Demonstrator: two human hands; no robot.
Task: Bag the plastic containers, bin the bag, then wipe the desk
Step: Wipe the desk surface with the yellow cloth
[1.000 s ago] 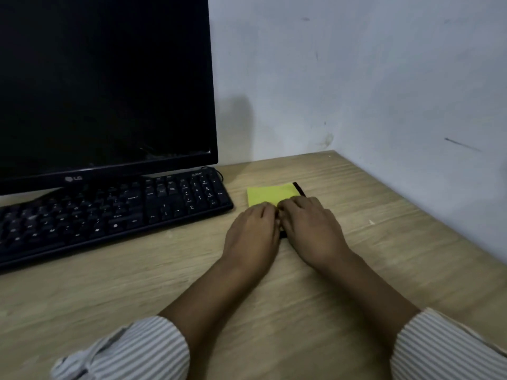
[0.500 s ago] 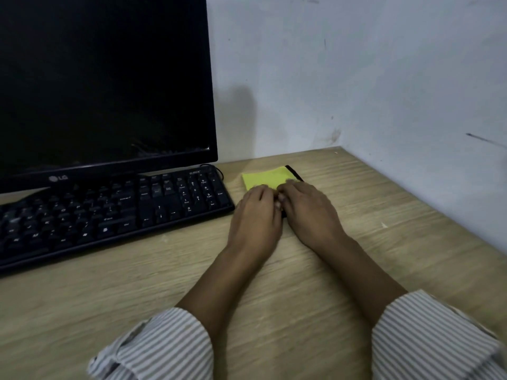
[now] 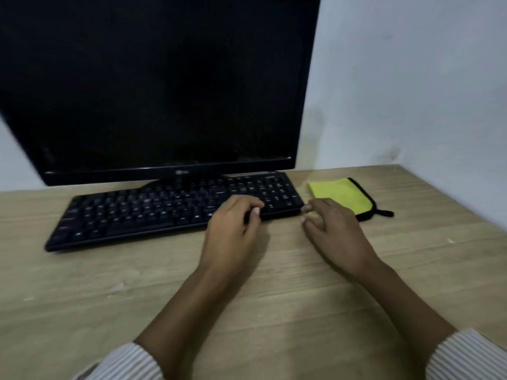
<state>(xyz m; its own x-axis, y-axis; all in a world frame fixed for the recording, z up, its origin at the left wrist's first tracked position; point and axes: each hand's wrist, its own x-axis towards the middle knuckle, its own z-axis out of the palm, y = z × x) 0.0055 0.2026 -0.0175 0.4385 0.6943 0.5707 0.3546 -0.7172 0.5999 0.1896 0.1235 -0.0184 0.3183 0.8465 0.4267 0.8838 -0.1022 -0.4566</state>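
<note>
Seemingly at the wiping stage, the head view showed the folded yellow microfibre cloth [image 3: 341, 196] lying on the wooden table [image 3: 274, 311] just right of the black keyboard [image 3: 170, 212], below the dark monitor [image 3: 153, 83]. The left hand [image 3: 233, 229] hovered over the keyboard's near edge, fingers loosely curled, holding nothing; the right hand [image 3: 334, 231] was relaxed, empty, beside the cloth. No containers showed. Wiping well likely meant lifting the keyboard aside first.

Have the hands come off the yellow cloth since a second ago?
Yes. Both hands have left the yellow cloth and shifted left, toward the keyboard: left hand over its right end, right hand beside it.
</note>
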